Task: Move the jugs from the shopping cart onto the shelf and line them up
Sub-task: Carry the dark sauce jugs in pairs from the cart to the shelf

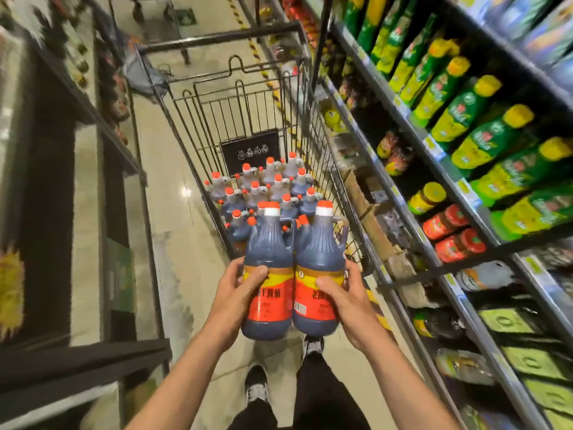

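Now, from the head view, the person is carrying two dark plastic handled jugs with orange labels and orange-and-white caps, pressed side by side above the aisle floor. The left hand [238, 287] is wrapping its fingers round the left jug [269, 268], and the right hand [344, 293] is gripping the right jug [321, 265]. Behind them, the black wire shopping cart [192, 125] is holding about a dozen more orange-capped jugs [263, 187] packed on its floor. The metal store shelf [434, 231] of jars and green bottles is standing to the right. Judging by that load, the job is barely underway, with most jugs waiting.
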Demonstrator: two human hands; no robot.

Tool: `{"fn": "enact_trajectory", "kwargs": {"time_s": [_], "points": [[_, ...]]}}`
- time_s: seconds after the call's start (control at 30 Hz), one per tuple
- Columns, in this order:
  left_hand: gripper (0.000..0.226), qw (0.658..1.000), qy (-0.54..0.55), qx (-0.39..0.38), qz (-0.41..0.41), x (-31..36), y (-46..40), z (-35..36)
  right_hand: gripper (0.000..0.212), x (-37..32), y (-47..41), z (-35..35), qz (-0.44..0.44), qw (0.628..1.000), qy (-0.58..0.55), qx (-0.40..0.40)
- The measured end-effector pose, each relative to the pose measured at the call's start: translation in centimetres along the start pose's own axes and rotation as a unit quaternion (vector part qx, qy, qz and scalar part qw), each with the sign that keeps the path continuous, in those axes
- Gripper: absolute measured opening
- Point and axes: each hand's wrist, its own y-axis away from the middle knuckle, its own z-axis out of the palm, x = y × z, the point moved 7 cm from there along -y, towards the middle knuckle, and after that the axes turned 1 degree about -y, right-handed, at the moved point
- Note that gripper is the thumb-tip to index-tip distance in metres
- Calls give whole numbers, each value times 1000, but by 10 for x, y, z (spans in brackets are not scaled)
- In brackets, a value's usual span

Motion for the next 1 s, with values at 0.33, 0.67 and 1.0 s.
{"fn": "enact_trajectory", "kwargs": {"time_s": [0.33,0.67,1.0], "points": [[78,970,-121,-210,33,36,87,21,91,-3,129,-2,-54,997,7,62],[70,916,-205,-341,56,3,165,99,85,12,266,-67,-101,958,-16,267],[81,823,-230,-520,0,-77,340,202,75,91,476,-164,-147,859,-110,478]]}}
